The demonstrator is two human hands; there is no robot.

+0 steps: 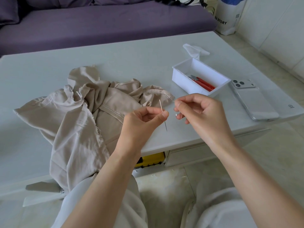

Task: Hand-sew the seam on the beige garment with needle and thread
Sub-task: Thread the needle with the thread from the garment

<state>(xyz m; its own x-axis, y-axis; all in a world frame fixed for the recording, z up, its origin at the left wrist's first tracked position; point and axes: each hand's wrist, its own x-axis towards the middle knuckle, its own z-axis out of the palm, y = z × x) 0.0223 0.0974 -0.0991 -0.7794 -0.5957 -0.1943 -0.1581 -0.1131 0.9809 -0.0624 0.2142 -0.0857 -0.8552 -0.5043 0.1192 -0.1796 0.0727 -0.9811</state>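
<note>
One needle (161, 105), pinched at mid-shaft between thumb and forefinger of the left hand (144, 119), held in the air above the near edge of the table (131, 63). Long axis close to upright, leaning slightly, upper end pointing away toward the beige garment (79, 116), lower end pointing down toward the lap. Cannot tell which end carries the eye. Just to its right, the right hand (199, 111), fingers curled, pinching a pale thread (176, 115), barely visible as a small loop below the fingertips. Likely step: threading rather than stitching, with no thread seen through the cloth. Garment crumpled on the table, left of and beyond both hands, nearer the left one, a stitched hem edge just behind the needle's upper end. Farther right, a white tray (185, 79) holding red snips (204, 83), then a phone (256, 102).
</note>
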